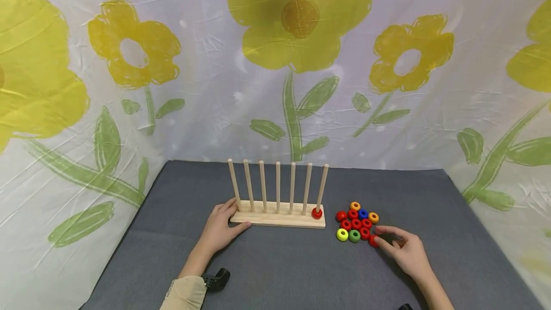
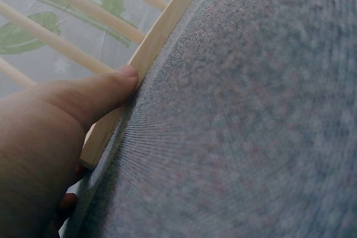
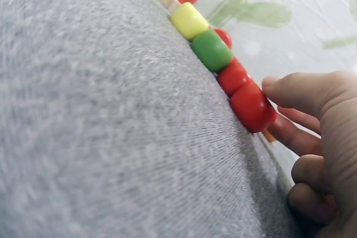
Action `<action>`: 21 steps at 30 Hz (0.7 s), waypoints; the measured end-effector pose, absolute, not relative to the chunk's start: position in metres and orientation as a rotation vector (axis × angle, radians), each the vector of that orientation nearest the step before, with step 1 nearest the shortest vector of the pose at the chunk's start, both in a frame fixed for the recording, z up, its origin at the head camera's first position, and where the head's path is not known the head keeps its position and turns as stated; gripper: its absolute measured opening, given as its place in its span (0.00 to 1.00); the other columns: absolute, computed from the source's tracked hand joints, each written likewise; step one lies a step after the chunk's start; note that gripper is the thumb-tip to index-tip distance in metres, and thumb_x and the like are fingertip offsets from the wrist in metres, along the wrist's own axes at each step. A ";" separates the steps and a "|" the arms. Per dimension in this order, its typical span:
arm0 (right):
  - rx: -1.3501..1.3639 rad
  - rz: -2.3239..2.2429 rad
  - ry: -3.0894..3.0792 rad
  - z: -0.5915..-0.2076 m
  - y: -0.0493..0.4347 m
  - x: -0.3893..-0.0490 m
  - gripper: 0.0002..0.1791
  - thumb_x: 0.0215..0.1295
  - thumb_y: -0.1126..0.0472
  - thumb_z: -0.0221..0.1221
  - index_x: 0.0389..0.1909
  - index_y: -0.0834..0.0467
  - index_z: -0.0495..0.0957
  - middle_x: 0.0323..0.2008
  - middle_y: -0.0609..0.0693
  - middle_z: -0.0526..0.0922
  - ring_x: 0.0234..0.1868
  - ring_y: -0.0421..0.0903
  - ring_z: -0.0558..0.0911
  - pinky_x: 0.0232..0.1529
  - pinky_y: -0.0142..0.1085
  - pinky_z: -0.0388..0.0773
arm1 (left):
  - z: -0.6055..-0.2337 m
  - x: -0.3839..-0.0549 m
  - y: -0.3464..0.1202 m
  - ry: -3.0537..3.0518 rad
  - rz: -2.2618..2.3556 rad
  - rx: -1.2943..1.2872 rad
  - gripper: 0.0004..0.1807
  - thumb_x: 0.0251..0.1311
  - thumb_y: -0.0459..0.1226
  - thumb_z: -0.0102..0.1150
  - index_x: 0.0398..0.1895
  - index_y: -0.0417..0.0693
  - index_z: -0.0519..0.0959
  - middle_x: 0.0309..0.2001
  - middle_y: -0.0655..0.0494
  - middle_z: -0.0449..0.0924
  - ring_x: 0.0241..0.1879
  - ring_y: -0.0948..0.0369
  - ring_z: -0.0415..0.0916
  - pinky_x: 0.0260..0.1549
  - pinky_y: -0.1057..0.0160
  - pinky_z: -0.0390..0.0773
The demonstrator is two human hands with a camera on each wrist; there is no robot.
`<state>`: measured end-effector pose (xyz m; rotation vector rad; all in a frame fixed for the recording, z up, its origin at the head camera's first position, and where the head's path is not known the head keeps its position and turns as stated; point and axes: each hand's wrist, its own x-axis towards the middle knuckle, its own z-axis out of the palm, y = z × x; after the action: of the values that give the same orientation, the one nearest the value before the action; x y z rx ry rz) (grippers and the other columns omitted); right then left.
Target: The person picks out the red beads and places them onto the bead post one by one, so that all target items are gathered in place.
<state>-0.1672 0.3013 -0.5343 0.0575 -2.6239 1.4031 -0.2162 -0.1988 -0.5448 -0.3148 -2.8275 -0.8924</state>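
While the left hand (image 1: 217, 229) grips a base (image 1: 275, 221), one bead (image 3: 251, 108) hides whether the right hand (image 1: 408, 252) pinches it.

Pegs (image 1: 278, 183) and a packed bead cluster (image 1: 356, 224) leave a channel between them on the grey table (image 1: 280, 271).
Narrow gaps part the seven upright pegs on the wooden base (image 1: 280, 221), open to approach from above; a threaded red bead (image 1: 316, 215) fills the foot of the rightmost. The left hand (image 1: 219, 228) blocks the base's left end, while the right hand (image 1: 406, 252), at the outer red bead (image 1: 372, 241), bars the cluster's near right corner. Broad room stretches along the front.
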 end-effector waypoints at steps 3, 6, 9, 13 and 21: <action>0.068 1.431 -2.638 -0.534 0.303 -0.167 0.20 0.58 0.52 0.75 0.50 0.55 0.87 0.27 0.47 0.84 0.11 0.35 0.54 0.09 0.34 0.59 | -0.546 -0.216 -0.199 -2.829 -0.880 -0.313 0.45 0.60 0.56 0.71 0.72 0.38 0.70 0.73 0.42 0.64 0.67 0.43 0.62 0.62 0.37 0.64; 0.079 1.461 -2.658 -0.534 0.305 -0.166 0.22 0.58 0.51 0.75 0.51 0.55 0.87 0.14 0.44 0.71 0.12 0.36 0.53 0.10 0.33 0.58 | -0.547 -0.217 -0.199 -2.827 -0.867 -0.313 0.45 0.59 0.57 0.70 0.72 0.38 0.71 0.73 0.41 0.64 0.67 0.43 0.62 0.62 0.37 0.64; 0.106 1.471 -2.675 -0.533 0.306 -0.167 0.22 0.57 0.52 0.76 0.51 0.55 0.86 0.11 0.43 0.59 0.13 0.36 0.53 0.11 0.32 0.57 | -0.547 -0.217 -0.199 -2.823 -0.874 -0.313 0.45 0.59 0.57 0.71 0.72 0.38 0.71 0.73 0.42 0.64 0.67 0.43 0.62 0.62 0.38 0.64; 0.156 1.457 -2.683 -0.534 0.308 -0.168 0.22 0.56 0.54 0.76 0.51 0.56 0.87 0.11 0.42 0.59 0.13 0.35 0.53 0.12 0.31 0.57 | -0.546 -0.217 -0.199 -2.822 -0.876 -0.315 0.45 0.59 0.57 0.71 0.72 0.38 0.71 0.73 0.42 0.64 0.67 0.43 0.62 0.62 0.38 0.64; 0.171 1.432 -2.693 -0.536 0.313 -0.168 0.21 0.55 0.56 0.77 0.50 0.56 0.87 0.12 0.42 0.59 0.12 0.34 0.53 0.14 0.32 0.58 | -0.545 -0.216 -0.199 -2.828 -0.881 -0.326 0.44 0.60 0.56 0.70 0.72 0.38 0.71 0.73 0.41 0.63 0.67 0.42 0.62 0.62 0.38 0.64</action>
<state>-0.1679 0.3133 -0.5355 0.1711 -2.6930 1.4318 -0.2161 -0.1993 -0.5448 -0.3260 -2.8275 -0.8812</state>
